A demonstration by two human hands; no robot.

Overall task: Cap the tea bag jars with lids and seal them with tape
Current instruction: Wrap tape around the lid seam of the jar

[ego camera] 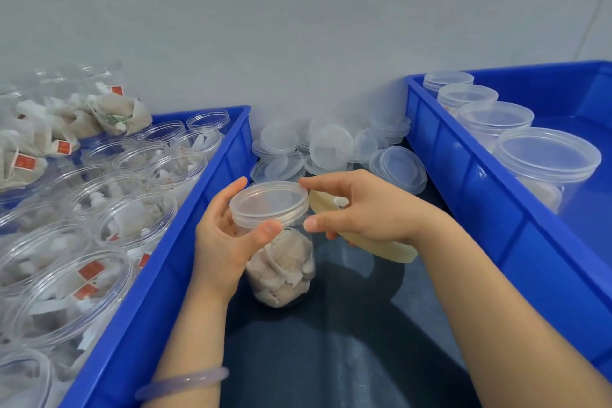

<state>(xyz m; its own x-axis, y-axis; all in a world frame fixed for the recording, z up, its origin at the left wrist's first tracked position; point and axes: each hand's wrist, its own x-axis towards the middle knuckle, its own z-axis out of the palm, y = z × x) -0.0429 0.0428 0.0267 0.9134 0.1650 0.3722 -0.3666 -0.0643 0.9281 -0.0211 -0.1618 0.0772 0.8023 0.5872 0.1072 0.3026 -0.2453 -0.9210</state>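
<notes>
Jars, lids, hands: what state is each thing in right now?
held jar, upright, full of tea bags, capped.
lid, sitting on the held jar, no tape visible.
left hand, grips the lid.
right hand, holds a pale yellow object of unclear kind, forefinger touching the lid.
left crate jars, filled, uncapped.
right crate jars, capped.
loose lids, heaped behind the held jar.

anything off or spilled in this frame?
Loose tea bags are heaped on top of the open jars at the far end of the left bin, not inside any jar. Spare lids lie in a jumbled pile between the bins, some tilted. Nothing looks broken.
</notes>
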